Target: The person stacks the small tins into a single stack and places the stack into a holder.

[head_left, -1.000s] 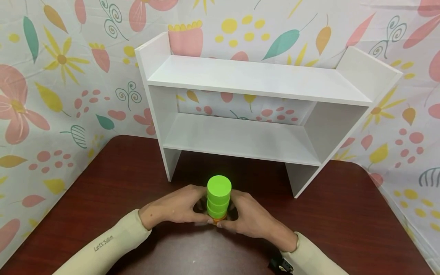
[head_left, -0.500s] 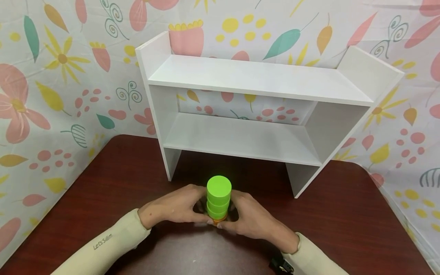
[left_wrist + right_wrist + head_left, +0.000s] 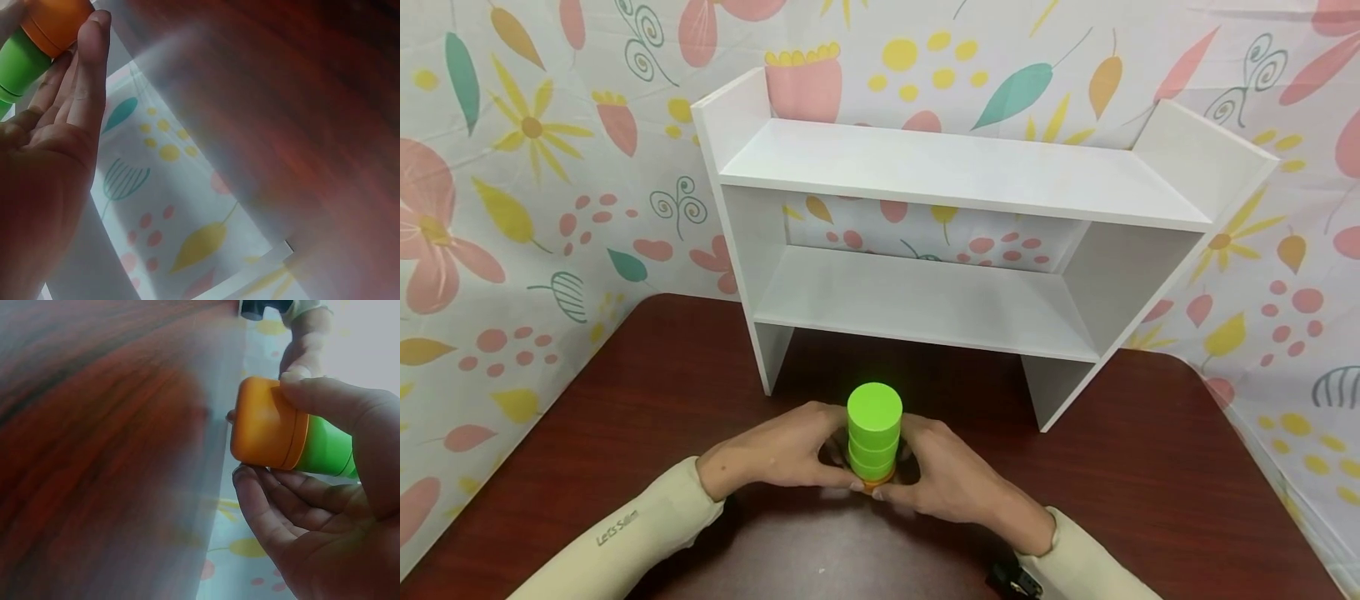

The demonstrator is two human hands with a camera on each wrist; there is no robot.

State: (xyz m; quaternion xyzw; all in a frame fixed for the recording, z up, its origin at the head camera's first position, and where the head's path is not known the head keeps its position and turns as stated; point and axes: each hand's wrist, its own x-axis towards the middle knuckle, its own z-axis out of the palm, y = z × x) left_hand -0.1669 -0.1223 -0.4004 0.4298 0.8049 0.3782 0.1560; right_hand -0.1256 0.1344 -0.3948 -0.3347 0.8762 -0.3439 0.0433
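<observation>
Between both hands stands an upright stack of cups [image 3: 874,425], bright green above with an orange cup [image 3: 269,424] at the bottom. My left hand [image 3: 782,448] holds it from the left, thumb at the orange part and fingers behind. From the right, my right hand [image 3: 951,471] grips it the same way, and the two thumb tips nearly meet at the front. In the left wrist view the orange cup [image 3: 57,24] sits between thumb and fingers. The right wrist view shows the thumb over the orange and green parts, with fingertips on the opposite side.
A white two-tier shelf [image 3: 925,312] stands on the dark red-brown table [image 3: 625,417] behind the hands. Floral cloth [image 3: 550,208] hangs at the back and both sides. A small black device [image 3: 1013,578] is at the right wrist.
</observation>
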